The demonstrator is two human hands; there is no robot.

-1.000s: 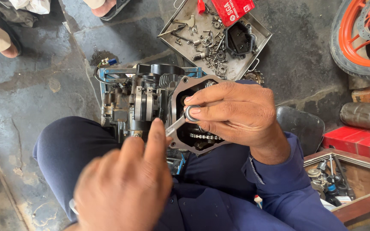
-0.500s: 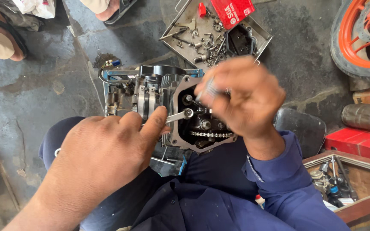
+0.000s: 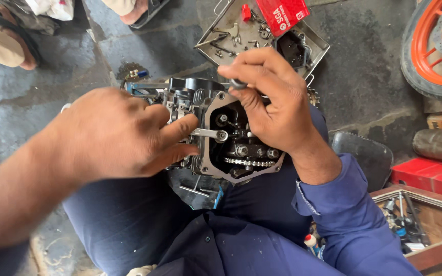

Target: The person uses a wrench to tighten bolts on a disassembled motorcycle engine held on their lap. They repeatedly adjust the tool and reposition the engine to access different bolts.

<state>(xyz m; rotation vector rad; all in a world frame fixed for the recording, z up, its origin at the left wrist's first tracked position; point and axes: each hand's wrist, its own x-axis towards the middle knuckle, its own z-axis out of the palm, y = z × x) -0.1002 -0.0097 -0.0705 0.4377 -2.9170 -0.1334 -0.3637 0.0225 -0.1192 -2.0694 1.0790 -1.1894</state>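
Resting between the person's knees, the engine head [image 3: 231, 138] looks heavy, rigid cast metal, oily and likely slippery, best gripped by its finned outer walls rather than the exposed chain [image 3: 249, 162] at 6 o'clock of the opening. The left hand [image 3: 124, 133] pinches a slim spanner [image 3: 208, 134] seated on a nut. The right hand [image 3: 269, 99] closes around a small tool handle [image 3: 239, 83] at 12 o'clock. Beyond lies a stained concrete floor [image 3: 52, 102], crowded: a parts tray [image 3: 315, 51] at 12, an orange wheel [image 3: 425, 56] at 2.
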